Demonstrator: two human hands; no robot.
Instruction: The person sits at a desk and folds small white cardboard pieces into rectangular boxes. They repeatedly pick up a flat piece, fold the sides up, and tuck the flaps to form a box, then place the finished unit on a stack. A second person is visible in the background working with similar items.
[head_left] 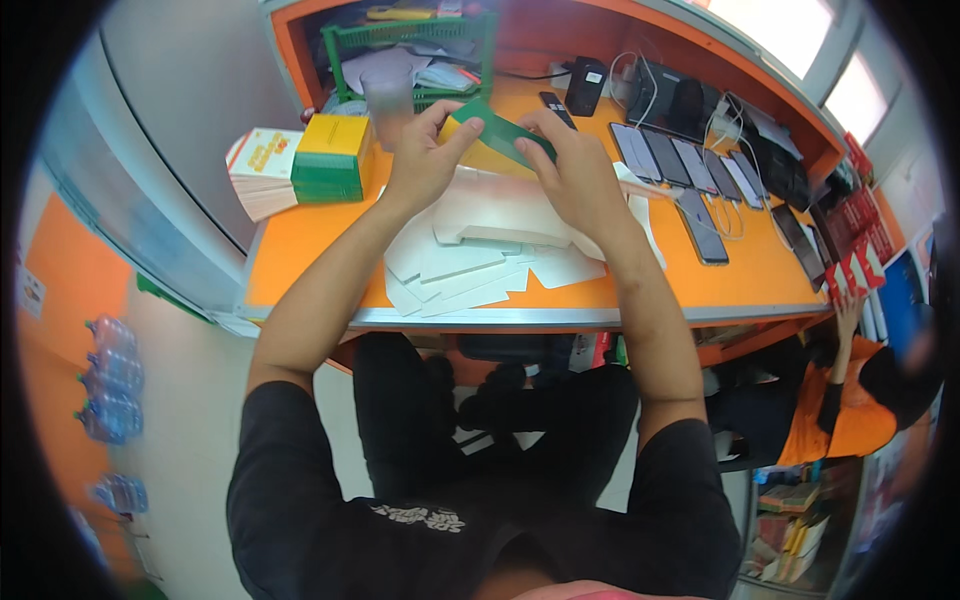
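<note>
Above the orange desk, my left hand (428, 158) and my right hand (580, 185) grip a green and yellow paper carton (500, 138) by its two ends, thumbs on the green face. It is held tilted, and its underside is hidden. Below it, a loose pile of white card pieces (465, 265) spreads toward the desk's front edge. Left of my left hand stands a packed block of yellow and green cartons (333, 160), with a fanned stack of white printed ones (262, 170) against it.
Several phones (700, 225) and white cables lie on the right of the desk (760, 285). A green crate (410, 35) holds papers at the back, with a translucent cup (388, 95) before it. A person in an orange top (850, 405) is at the right.
</note>
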